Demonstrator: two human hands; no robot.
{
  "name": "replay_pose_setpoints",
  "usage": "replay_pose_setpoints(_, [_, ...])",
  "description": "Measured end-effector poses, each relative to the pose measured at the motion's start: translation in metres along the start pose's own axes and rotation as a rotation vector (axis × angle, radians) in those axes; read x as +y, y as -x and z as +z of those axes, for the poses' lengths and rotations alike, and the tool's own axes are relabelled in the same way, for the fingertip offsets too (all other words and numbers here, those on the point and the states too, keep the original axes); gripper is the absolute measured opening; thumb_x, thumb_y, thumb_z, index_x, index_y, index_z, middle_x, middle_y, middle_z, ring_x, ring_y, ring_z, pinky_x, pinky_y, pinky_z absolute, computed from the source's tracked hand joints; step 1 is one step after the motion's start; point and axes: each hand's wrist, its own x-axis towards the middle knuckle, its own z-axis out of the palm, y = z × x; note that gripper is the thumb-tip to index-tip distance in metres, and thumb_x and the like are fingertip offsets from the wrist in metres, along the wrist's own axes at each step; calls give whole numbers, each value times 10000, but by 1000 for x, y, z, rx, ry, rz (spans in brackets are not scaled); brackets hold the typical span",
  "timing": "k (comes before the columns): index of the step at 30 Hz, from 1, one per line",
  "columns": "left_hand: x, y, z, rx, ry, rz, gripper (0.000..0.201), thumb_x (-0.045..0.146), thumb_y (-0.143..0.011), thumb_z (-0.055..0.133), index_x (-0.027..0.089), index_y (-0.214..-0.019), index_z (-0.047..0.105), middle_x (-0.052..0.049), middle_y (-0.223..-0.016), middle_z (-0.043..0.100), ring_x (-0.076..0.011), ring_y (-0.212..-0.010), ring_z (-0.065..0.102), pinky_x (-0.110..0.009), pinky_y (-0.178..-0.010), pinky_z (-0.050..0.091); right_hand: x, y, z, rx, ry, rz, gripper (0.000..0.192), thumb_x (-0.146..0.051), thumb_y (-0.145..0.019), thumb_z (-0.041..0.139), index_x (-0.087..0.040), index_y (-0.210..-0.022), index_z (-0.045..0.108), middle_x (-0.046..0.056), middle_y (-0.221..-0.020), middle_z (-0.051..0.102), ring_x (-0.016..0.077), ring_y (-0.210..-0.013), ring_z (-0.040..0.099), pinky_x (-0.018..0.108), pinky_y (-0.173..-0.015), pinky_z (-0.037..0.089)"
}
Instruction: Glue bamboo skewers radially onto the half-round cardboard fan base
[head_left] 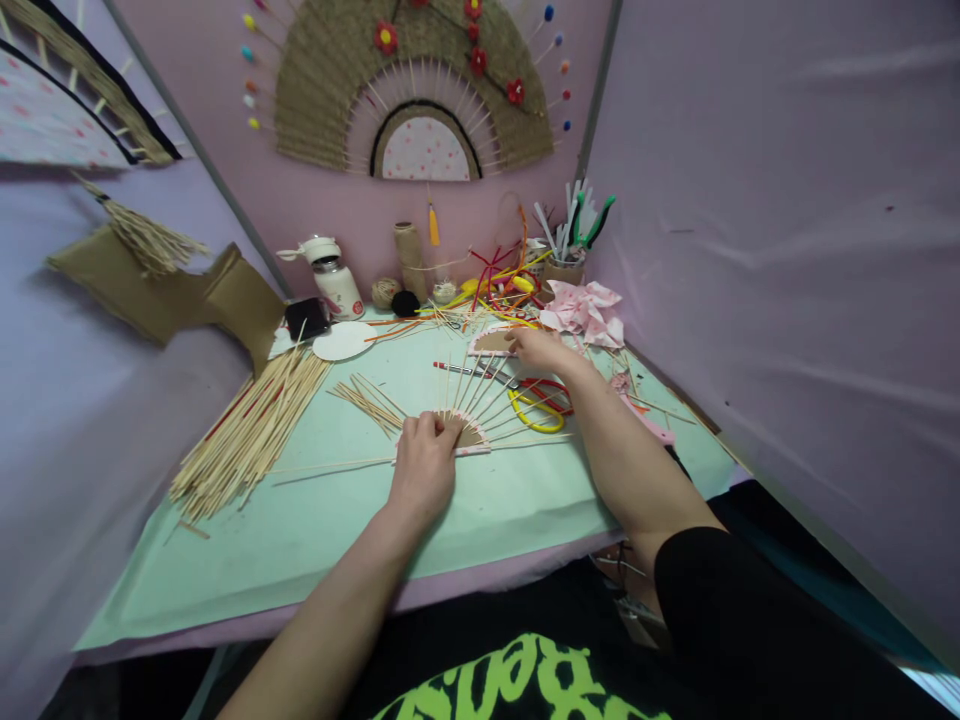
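Observation:
My left hand (424,462) presses down on the base of a small half-made fan (471,420), a semicircle of card with thin wooden sticks spreading outward from it. Farther back on the green mat, my right hand (541,347) reaches to a brown and white card piece (491,341) and touches it with the fingertips. Between the two hands lie yellow-handled scissors (534,410) and a red-handled tool (551,388). A loose bunch of sticks (367,400) lies just left of the fan.
A big pile of bamboo sticks (247,430) lies at the mat's left. At the back stand a white bottle (334,280), twine spools (409,255), a pot of tools (564,262), coloured wires (499,285) and pink cloth (589,310). A finished woven fan (420,80) hangs on the wall.

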Motion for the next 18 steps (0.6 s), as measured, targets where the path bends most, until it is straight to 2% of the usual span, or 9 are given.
replay_pose_setpoints(7, [0, 0, 0, 2, -1, 17, 377, 152, -943, 444, 239, -1188, 716, -113, -1031, 530, -247, -941, 400, -411, -882, 440, 0, -1, 0, 1, -1, 10, 535, -154, -856, 440, -205, -1370, 579, 127, -1250, 711, 305, -1229, 592, 528, -1062, 365])
replay_pose_setpoints(18, [1, 0, 0, 11, -12, 17, 360, 147, -946, 455, 232, -1178, 717, -113, -1038, 535, -249, -944, 421, -391, -865, 438, -1, 0, -1, -6, -9, 11, 506, -186, -881, 432, -208, -1364, 582, 118, -1290, 690, 295, -1248, 580, 471, -1036, 409])
